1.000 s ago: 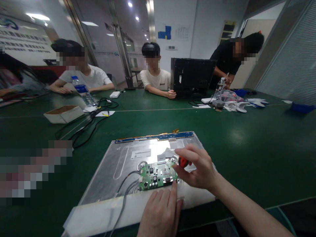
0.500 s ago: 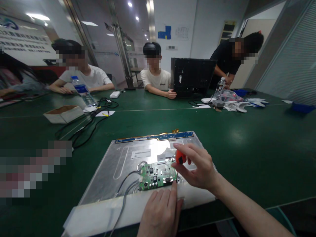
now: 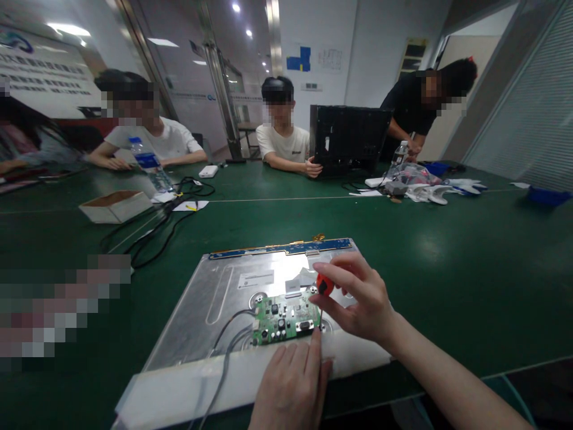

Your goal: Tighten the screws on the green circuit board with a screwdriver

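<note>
A screwdriver [image 3: 324, 285] with a red and black handle is pinched between the thumb and fingers of my right hand [image 3: 358, 295]. Its thin shaft points down at the lower right corner of a green circuit board [image 3: 286, 316]. My left hand [image 3: 289, 382] lies flat with fingers stretched out, its index fingertip at that same corner beside the shaft. The board sits on the silvery metal back of a display panel [image 3: 188, 322], with cables [image 3: 228, 352] running from its left side. A blue circuit strip [image 3: 282, 248] follows the panel's far edge. Any screw under the tip is too small to make out.
Across the green table [image 3: 447, 257], a person [image 3: 286, 140] holds a black monitor [image 3: 351, 140]. Left stand an open box [image 3: 115, 208], a water bottle [image 3: 150, 167] and black cables [image 3: 163, 218]. A second bottle [image 3: 398, 156], gloves [image 3: 465, 186] and a blue tray [image 3: 550, 195] lie right.
My right hand's fingers and the screwdriver handle have shifted and turned slightly, the tip staying at the board's corner. My left hand stays in place.
</note>
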The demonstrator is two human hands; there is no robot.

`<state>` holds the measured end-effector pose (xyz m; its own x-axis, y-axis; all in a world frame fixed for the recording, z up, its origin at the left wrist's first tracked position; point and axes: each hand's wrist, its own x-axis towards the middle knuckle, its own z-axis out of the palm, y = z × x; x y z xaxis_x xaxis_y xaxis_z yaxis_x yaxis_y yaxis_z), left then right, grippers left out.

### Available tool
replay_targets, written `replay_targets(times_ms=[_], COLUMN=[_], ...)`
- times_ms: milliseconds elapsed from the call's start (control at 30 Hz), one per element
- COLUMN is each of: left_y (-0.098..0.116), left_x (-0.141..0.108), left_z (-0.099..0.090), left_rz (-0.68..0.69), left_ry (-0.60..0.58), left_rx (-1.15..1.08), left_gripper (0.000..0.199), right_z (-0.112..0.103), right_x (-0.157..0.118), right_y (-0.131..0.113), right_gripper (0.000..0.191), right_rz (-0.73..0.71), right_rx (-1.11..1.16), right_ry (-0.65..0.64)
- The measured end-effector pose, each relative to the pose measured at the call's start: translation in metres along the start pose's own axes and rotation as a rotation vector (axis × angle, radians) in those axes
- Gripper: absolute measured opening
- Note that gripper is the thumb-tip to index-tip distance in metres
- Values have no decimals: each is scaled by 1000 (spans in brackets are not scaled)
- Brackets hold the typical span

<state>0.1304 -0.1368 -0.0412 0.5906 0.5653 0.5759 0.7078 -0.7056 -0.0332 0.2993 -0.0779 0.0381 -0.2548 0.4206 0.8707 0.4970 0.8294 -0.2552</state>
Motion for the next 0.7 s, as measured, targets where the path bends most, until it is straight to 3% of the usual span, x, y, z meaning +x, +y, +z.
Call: replay_targets(times_ms=[100, 233, 267, 400, 467, 533, 633, 700], left_y=[0, 1, 1, 0, -1, -2, -3, -4], left_x=[1, 2, 2, -1, -3, -5, -8, -9], left_z=[0, 0, 1, 3, 4, 5, 7, 8], left_rz=[4, 5, 0, -12, -13, -11, -2, 1], left_ry=[5, 10, 9, 14, 17, -1, -40, -52], left_rx=[5, 7, 7, 3, -5, -20, -36, -31], left_gripper=[37, 38, 38, 37, 36, 35, 34, 34], right_z=[-9, -26, -29, -33, -32, -32, -36, -40], right_x=[9, 32, 40, 70, 82, 88, 92, 92], right_y=[-3, -13, -16, -28, -31, -31, -29, -27], right_gripper=[35, 16, 18, 62, 71, 62, 26, 15], right_rz=[13, 45, 64, 166, 202, 202, 163, 131], right_rx=[-22, -128, -185, -423, -461, -463, -427, -347], right_ry=[-130, -420, -511, -807, -879, -927, -955, -985])
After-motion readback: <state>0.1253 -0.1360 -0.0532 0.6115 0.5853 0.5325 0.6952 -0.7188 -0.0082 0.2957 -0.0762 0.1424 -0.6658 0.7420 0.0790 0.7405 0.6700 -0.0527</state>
